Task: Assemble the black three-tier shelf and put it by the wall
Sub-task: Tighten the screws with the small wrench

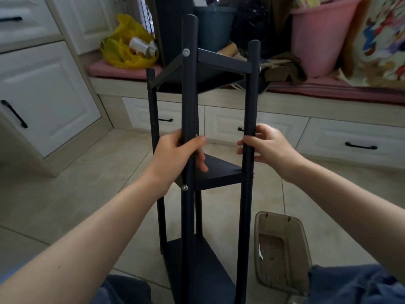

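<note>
Black three-tier shelf (pixel 219 172), left hand (pixel 175 154), right hand (pixel 267 145)

Beige tiled floor (pixel 87 194): black shelf (pixel 188 106) upright on it as landmark; foot out of frame, contact unseen. Translucent brown plastic bin (pixel 304 249) on tiles just right of shelf base, small white item inside.

Cream bench (pixel 285 99) with drawers behind shelf, topped by pink cushion (pixel 114 70). On cushion: yellow bag (pixel 125 47) left of shelf top; dark bucket (pixel 213 27) behind it; brown cloth (pixel 282 66) just right; pink bucket (pixel 317 38) further right; patterned bag (pixel 381 40) at far right.
</note>
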`<state>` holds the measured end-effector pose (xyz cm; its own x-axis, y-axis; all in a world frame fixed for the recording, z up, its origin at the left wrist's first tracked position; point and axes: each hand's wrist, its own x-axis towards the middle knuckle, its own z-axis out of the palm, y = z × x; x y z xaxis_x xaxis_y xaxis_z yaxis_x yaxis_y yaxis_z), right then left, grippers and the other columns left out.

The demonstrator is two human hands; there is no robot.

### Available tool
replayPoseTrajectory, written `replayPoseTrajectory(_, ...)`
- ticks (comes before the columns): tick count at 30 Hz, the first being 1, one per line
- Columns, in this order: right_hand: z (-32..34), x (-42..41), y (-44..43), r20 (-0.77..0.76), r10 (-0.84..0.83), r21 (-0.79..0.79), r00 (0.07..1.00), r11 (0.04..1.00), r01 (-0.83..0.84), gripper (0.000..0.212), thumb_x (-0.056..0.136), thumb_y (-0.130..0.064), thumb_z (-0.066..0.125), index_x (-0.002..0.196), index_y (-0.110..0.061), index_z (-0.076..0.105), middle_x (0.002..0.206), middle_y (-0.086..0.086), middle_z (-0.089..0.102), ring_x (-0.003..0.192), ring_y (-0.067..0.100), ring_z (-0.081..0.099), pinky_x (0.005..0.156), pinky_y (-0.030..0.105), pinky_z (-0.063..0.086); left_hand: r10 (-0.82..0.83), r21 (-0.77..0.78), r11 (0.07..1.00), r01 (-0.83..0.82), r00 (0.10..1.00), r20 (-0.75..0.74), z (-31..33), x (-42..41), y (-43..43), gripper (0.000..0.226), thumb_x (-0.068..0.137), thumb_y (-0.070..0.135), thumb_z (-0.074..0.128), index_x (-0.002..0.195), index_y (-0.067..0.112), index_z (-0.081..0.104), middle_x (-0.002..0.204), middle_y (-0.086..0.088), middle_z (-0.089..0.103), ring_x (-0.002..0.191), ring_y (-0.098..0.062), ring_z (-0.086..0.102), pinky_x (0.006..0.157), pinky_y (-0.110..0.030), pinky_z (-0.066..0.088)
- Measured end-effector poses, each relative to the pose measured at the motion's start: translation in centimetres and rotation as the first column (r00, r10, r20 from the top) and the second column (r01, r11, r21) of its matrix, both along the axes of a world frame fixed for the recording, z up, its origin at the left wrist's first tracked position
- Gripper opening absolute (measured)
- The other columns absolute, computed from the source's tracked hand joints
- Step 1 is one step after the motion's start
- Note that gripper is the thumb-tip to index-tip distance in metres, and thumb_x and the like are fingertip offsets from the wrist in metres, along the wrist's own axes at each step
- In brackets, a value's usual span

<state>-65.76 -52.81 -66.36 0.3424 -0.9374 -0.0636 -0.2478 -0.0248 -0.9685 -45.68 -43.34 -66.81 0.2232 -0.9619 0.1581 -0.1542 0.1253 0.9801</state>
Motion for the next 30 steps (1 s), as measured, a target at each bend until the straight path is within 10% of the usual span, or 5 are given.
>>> replayPoseTrajectory(3, 1.1, 0.2, 0.2, -0.267, -0.106, -0.229, 0.958, 0.972, 0.044, 0.038, 0.096, -0.015, 0.058, 0.133, -0.015, 0.051, 0.124, 0.000, 0.061, 0.106, 0.016, 0.061, 0.090, 0.030, 0.050, 0.023, -0.024, 0.999, -0.026, 0.994, -0.105, 0.0, -0.7, -0.4, 0.014, 0.101, 0.022, 0.060, 0.092, 0.011, 0.060, 0.063, 0.001, 0.062, 0.054, -0.014, 0.061, 0.063, -0.029, 0.058)
replayPoseTrajectory(9, 4.3, 1.3, 0.8, -0.254, -0.234, -0.506, 0.939, 0.859, 0.077, 0.048, 0.095, -0.025, 0.061, 0.140, -0.015, 0.045, 0.136, 0.004, 0.049, 0.124, 0.018, 0.049, 0.103, 0.030, 0.040, 0.063, -0.045, 0.997, -0.062, 0.998, 0.020, -0.8, -3.5, -1.2, 0.016, 0.102, 0.032, 0.056, 0.092, 0.020, 0.055, 0.060, 0.011, 0.056, 0.058, -0.003, 0.057, 0.069, -0.025, 0.057)
replayPoseTrajectory(17, 6.2, 4.2, 1.8, 0.096, 0.071, -0.291, 0.993, 0.956, -0.041, 0.023, 0.098, -0.031, 0.057, 0.118, -0.019, 0.060, 0.108, -0.002, 0.071, 0.103, 0.008, 0.067, 0.094, 0.030, 0.054, -0.076, -0.002, 0.997, 0.076, 0.997, -0.018, -0.9, -5.9, -1.6, 0.010, 0.103, 0.027, 0.055, 0.104, 0.017, 0.053, 0.064, 0.003, 0.061, 0.064, -0.012, 0.063, 0.071, -0.031, 0.059)
replayPoseTrajectory(20, 6.2, 4.7, 1.8, 0.257, 0.116, -0.185, 0.959, 0.980, -0.069, 0.013, 0.098, -0.021, 0.058, 0.111, -0.021, 0.058, 0.098, 0.005, 0.073, 0.088, 0.015, 0.073, 0.080, 0.032, 0.061, -0.174, -0.015, 0.985, 0.173, 0.977, -0.122, -0.6, -5.0, -1.2, 0.048, 0.101, 0.051, 0.039, 0.104, 0.010, 0.061, 0.077, -0.006, 0.072, 0.072, -0.020, 0.071, 0.068, -0.023, 0.057)
replayPoseTrajectory(30, 5.3, 5.1, 1.8, 0.427, 0.260, -0.092, 0.866, 0.965, -0.244, 0.021, 0.100, -0.015, 0.053, 0.121, -0.015, 0.057, 0.079, -0.002, 0.066, 0.075, 0.017, 0.067, 0.072, 0.036, 0.058, 0.665, 0.006, 0.747, -0.665, 0.747, 0.012, -0.2, 7.2, -4.3, 0.021, 0.106, 0.026, 0.047, 0.092, 0.018, 0.061, 0.083, 0.002, 0.063, 0.079, -0.014, 0.059, 0.069, -0.027, 0.047)
